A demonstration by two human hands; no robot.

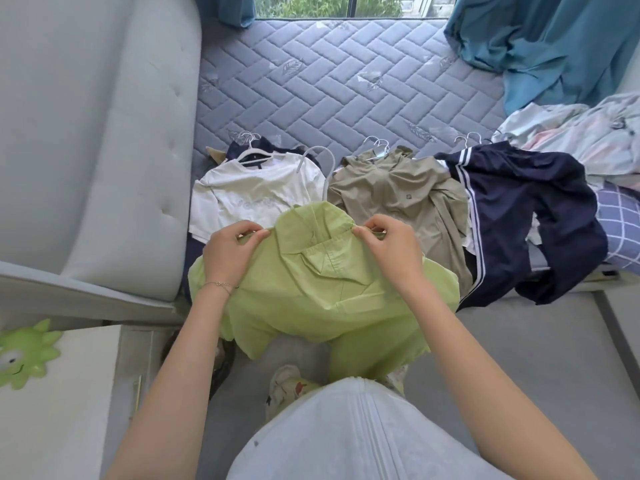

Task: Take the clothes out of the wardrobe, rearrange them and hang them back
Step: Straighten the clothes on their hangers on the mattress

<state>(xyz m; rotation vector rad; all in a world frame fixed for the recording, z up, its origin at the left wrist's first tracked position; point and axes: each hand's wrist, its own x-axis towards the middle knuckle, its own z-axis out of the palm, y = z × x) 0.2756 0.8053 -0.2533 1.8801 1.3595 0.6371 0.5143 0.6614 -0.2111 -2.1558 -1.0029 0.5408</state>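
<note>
Two hands: left hand (228,252) and right hand (391,251) each pinch a shoulder of the shirt (322,292), likely squaring it on its hanger (317,160).
Shirt: over the mattress's (311,81) near edge.
Piles (398,199): three along that edge, hooks pointing away.

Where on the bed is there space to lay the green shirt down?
The green shirt would likely fit on the bare mattress behind the hangers, between the grey padded panel and the teal curtain. The near edge is crowded: white T-shirt, beige jacket, navy garment, then a laundry heap.
</note>
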